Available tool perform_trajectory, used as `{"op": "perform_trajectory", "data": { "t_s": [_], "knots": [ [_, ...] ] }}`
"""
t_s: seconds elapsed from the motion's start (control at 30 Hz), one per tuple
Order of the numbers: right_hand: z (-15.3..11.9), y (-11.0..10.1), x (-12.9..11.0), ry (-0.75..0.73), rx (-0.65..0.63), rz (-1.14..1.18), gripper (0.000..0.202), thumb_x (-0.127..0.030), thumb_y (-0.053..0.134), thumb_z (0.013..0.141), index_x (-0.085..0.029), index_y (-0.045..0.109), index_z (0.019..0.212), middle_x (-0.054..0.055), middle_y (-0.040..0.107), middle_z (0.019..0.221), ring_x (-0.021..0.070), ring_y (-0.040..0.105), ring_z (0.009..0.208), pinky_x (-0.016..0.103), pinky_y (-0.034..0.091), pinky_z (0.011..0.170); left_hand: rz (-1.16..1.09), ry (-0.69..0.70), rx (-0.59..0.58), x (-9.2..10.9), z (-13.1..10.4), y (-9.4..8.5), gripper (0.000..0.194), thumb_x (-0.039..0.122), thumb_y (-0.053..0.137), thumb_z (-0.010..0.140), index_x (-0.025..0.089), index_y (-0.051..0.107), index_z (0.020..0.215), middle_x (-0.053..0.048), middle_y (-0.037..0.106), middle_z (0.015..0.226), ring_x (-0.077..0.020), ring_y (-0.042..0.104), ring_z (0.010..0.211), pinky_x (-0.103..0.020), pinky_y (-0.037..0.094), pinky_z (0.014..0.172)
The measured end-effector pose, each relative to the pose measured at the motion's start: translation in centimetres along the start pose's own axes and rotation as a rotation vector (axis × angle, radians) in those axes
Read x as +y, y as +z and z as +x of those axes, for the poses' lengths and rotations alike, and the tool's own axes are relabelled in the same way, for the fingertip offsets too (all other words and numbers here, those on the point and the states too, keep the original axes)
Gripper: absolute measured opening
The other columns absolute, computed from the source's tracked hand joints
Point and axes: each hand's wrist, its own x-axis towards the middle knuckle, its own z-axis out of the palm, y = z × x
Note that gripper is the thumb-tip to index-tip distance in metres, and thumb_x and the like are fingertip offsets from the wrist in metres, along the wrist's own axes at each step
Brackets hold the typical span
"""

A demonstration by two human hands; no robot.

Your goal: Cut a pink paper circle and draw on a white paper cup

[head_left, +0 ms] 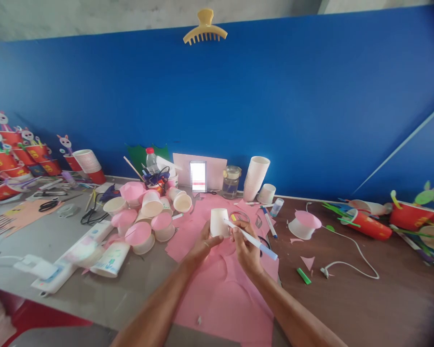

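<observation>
A white paper cup stands upside down in front of me, over pink paper. My left hand is closed round its lower left side, thumb across the front near the rim. My right hand grips a marker with a white and pale blue barrel. The marker's tip points at the right side of the cup, close to its surface; whether it touches cannot be told. Scissors with dark handles lie partly hidden behind my right hand.
Pink-topped cups cluster on the left beside a power strip. Behind stand a lit phone, a glass jar and stacked cups. Right: a pink-topped cup, a white cable and red cups.
</observation>
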Motion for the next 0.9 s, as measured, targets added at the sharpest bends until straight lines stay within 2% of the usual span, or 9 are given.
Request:
{"op": "perform_trajectory", "data": {
  "t_s": [0.47, 0.7, 0.9],
  "knots": [
    [0.12, 0.01, -0.25, -0.023, -0.041, -0.072, 0.016, -0.034, 0.051, 0.088, -0.02, 0.058, 0.093, 0.003, 0.058, 0.079, 0.0149, 0.052, 0.064, 0.028, 0.043, 0.058, 0.015, 0.002, -0.01, 0.28, -0.18, 0.07, 0.054, 0.028, 0.069, 0.075, 0.021, 0.05, 0.125, -0.009, 0.064, 0.112, -0.0292, 0.052, 0.113, -0.043, 0.037, 0.098],
    [0.12, 0.04, -0.59, -0.035, -0.043, -0.081, 0.012, -0.03, 0.051, 0.087, -0.021, 0.057, 0.091, 0.003, 0.06, 0.078, 0.0165, 0.054, 0.068, 0.029, 0.043, 0.059, 0.026, 0.005, 0.012, -0.08, -0.03, -0.04, 0.05, 0.027, 0.07, 0.074, 0.021, 0.053, 0.12, -0.008, 0.064, 0.11, -0.0294, 0.054, 0.11, -0.043, 0.038, 0.096],
    [0.09, -0.1, -0.89, -0.041, -0.067, -0.104, 0.009, -0.028, 0.052, 0.086, -0.021, 0.057, 0.085, 0.001, 0.058, 0.072, 0.015, 0.05, 0.061, 0.028, 0.041, 0.056, 0.029, 0.002, 0.016, 0.45, -0.18, 0.18, 0.047, 0.026, 0.067, 0.074, 0.018, 0.053, 0.119, -0.008, 0.064, 0.107, -0.0293, 0.052, 0.111, -0.043, 0.038, 0.096]
  ]
}}
